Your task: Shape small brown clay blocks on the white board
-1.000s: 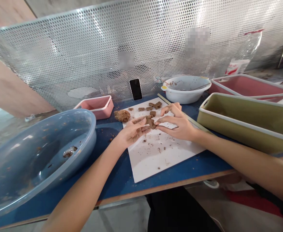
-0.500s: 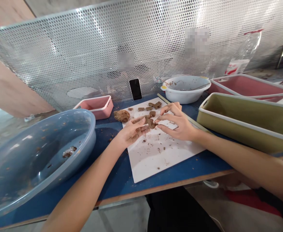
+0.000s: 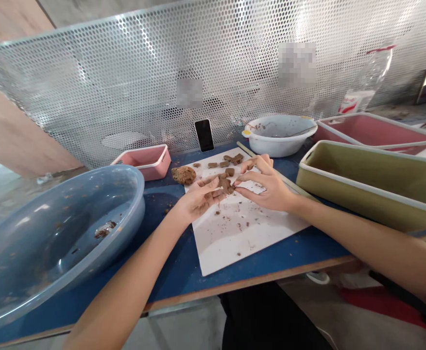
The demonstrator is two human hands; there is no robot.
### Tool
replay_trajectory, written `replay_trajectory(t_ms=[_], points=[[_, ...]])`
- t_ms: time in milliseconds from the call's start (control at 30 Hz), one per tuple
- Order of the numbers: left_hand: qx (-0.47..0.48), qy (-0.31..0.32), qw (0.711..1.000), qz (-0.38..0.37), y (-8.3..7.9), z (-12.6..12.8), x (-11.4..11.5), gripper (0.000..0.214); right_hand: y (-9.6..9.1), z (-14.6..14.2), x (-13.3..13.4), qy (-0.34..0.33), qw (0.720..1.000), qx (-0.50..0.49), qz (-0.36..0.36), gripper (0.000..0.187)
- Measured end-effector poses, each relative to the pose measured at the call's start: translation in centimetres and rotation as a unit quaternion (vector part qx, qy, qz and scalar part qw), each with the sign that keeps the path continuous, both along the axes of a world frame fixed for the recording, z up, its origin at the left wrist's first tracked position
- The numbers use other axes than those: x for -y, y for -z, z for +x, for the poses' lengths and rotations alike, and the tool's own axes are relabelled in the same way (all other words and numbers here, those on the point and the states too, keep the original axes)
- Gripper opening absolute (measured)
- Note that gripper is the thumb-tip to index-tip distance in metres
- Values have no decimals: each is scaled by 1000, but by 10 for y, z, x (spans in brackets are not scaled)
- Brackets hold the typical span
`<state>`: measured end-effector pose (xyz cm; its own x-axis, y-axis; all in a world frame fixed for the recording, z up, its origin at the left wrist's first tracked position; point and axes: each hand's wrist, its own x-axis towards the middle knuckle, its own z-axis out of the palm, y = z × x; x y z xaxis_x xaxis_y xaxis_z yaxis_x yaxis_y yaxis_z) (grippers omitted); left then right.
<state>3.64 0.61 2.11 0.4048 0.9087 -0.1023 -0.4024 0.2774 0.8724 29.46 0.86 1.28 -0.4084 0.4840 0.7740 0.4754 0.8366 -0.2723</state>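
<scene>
A small, uneven piece of brown clay [image 3: 226, 183] is held above the white board [image 3: 230, 233]. My left hand [image 3: 201, 197] grips its left side between thumb and fingers. On the other side, my right hand [image 3: 265, 184] pinches the clay's right end with the thumb and a fingertip; its upper fingers arch above. Just behind the hands, several small clay blocks [image 3: 230, 171] lie on the board. At the board's left edge rests a rough brown lump [image 3: 183, 175]. Dark crumbs are scattered over the board.
A big blue basin [image 3: 125, 194] stands left, a small pink box [image 3: 158, 163] behind it. A phone [image 3: 204, 135] leans against the perforated metal screen. To the right are a white basin [image 3: 278, 146], a green trough [image 3: 366, 194], a pink tray [image 3: 380, 129] and a thin stick [image 3: 296, 187].
My right thumb and fingertip have come slightly closer together at the clay's right end. Otherwise, the hands and objects keep nearly the same places.
</scene>
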Motion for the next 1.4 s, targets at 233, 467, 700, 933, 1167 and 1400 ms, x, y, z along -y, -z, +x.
replay_trajectory(t_ms=[233, 467, 700, 933, 1167, 1400], points=[[-15, -13, 1000, 8, 2, -4, -3, 44, -6, 3, 0, 2, 999, 1, -42, 22], [-58, -35, 998, 20, 1, -3, -3, 52, -4, -3, -6, 13, 975, -47, -219, 37], [-86, -49, 994, 56, -4, 1, 1, 50, -7, -9, -12, -37, 918, -62, -389, 44], [-103, -42, 990, 89, -4, 7, 5, 51, -15, -16, -1, -26, 903, -89, -420, 49], [-125, -38, 985, 109, -7, 8, 7, 51, -18, -19, 6, -55, 885, -102, -451, 44], [-161, -54, 973, 155, -12, 11, 12, 48, -20, -21, 11, -69, 883, -114, -450, 42]])
